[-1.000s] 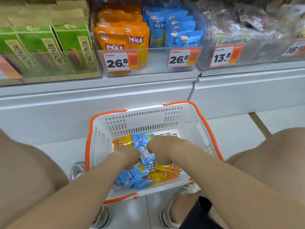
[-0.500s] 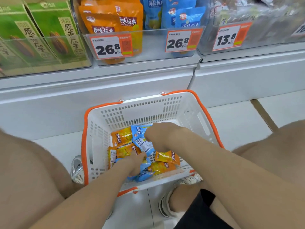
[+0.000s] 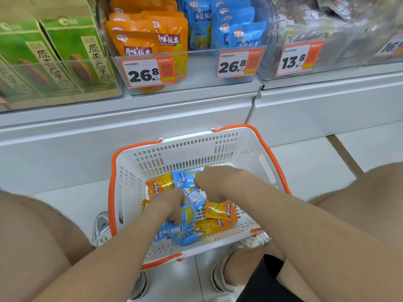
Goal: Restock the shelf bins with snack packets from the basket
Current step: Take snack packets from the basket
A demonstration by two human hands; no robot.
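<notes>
A white basket (image 3: 196, 149) with orange handles stands on the floor before the shelf, holding several small blue packets (image 3: 185, 235) and orange packets (image 3: 220, 211). Both my hands reach down into it. My left hand (image 3: 169, 203) curls its fingers round a blue packet (image 3: 189, 215) near the basket's middle. My right hand (image 3: 214, 182) is curled over blue packets (image 3: 185, 178) further back; its fingertips are hidden. Above, a clear shelf bin (image 3: 196, 83) holds large orange bags (image 3: 139, 44) on the left and large blue bags (image 3: 242, 33) on the right.
Green seed boxes (image 3: 72, 53) fill the bin on the left, and a clear bin of mixed snacks (image 3: 338, 35) sits on the right. Price tags hang on the bin fronts. My knees flank the basket and my shoes (image 3: 102, 227) touch its near corners.
The view has tilted down toward the basket. My left hand moved from the near packets up to a blue packet and curled round it. My right hand stayed on the far blue packets.
</notes>
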